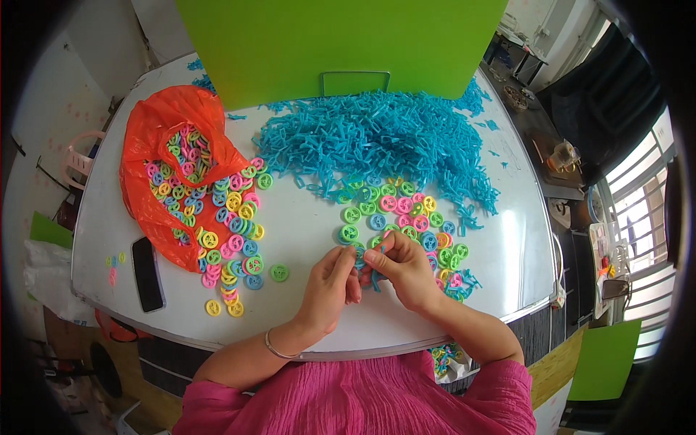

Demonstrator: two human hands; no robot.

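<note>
My left hand (pixel 328 285) and my right hand (pixel 406 270) meet above the front middle of the white table, fingers pinched close together. Between the left fingertips shows a blue plastic wheel (pixel 359 249). The right thumb and forefinger grip a small blue plastic piece (pixel 375 280), partly hidden by the fingers. Just beyond the hands lie several spoked plastic wheels (pixel 351 214) in green, pink, yellow and blue. Behind them spreads a big heap of blue plastic pieces (pixel 377 138). Some wheels beside my right hand have blue pieces (pixel 464 281) lying among them.
At the left, an open red plastic bag (pixel 138 145) spills more coloured wheels (pixel 239 225) onto the white table (pixel 304 333). A black phone (pixel 148 274) lies near the left edge. A green board (pixel 341 43) stands behind the blue heap. Below the table edge, more small coloured pieces (pixel 446 359) show.
</note>
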